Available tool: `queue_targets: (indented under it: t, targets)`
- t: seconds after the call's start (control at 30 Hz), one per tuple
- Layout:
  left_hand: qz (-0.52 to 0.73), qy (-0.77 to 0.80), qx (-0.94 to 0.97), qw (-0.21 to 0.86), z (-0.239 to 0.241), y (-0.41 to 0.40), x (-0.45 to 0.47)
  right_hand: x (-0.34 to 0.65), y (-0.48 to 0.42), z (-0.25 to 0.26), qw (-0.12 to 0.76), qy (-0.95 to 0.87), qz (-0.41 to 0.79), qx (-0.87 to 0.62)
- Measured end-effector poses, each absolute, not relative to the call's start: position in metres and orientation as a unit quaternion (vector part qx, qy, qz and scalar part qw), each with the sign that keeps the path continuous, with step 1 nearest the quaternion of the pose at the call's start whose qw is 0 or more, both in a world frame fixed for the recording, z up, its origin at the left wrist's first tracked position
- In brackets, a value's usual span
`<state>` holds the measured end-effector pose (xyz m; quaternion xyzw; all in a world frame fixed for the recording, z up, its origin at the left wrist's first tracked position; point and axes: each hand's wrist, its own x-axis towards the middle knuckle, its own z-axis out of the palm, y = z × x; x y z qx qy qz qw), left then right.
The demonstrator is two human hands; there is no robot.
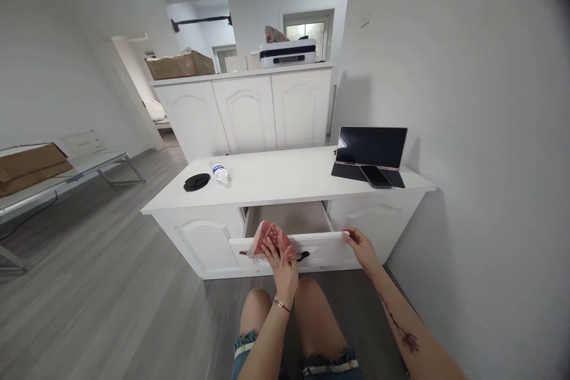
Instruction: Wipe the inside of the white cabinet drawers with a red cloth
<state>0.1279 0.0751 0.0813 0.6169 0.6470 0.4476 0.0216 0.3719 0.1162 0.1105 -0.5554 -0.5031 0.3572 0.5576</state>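
A low white cabinet (pixel 285 181) stands against the wall with its middle drawer (pixel 289 247) pulled open. My left hand (pixel 281 261) is closed on a red and white patterned cloth (pixel 269 237), pressing it on the drawer's front edge. My right hand (pixel 360 244) grips the drawer front's right top corner. My bare knees show below, close to the drawer.
On the cabinet top lie a water bottle (pixel 219 171), a black round disc (pixel 196 181), a tablet on a stand (pixel 371 147) and a phone (pixel 375 176). A taller white cabinet (pixel 249 110) with a printer (pixel 288 52) stands behind. A table with cardboard (pixel 31 167) is at left.
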Motion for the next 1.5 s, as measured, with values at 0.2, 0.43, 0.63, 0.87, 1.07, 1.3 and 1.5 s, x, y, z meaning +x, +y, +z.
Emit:
queue_targets:
  t: [0.2, 0.43, 0.63, 0.87, 1.07, 1.3, 1.5]
  targets:
    - [0.372, 0.651, 0.662, -0.006, 0.085, 0.081, 0.151, 0.372, 0.118, 0.114, 0.557, -0.487, 0.387, -0.550]
    - [0.307, 0.630, 0.713, -0.027, 0.093, 0.081, 0.179, 0.367, 0.120, 0.116, 0.592, -0.413, 0.438, -0.536]
    - [0.279, 0.576, 0.768, 0.005, 0.093, 0.080, 0.208, 0.369, 0.121, 0.118, 0.595, -0.384, 0.479, -0.518]
    - [0.255, 0.513, 0.819, 0.014, 0.079, 0.088, 0.221, 0.379, 0.127, 0.121, 0.560, -0.392, 0.535, -0.497]
    - [0.240, 0.422, 0.874, 0.010, 0.071, 0.093, 0.217, 0.390, 0.132, 0.128, 0.499, -0.415, 0.584, -0.488]
    - [0.199, 0.350, 0.915, 0.015, 0.062, 0.096, 0.195, 0.389, 0.133, 0.133, 0.487, -0.459, 0.530, -0.521]
    - [0.162, 0.335, 0.927, 0.044, 0.043, 0.100, 0.162, 0.384, 0.133, 0.127, 0.508, -0.510, 0.404, -0.564]
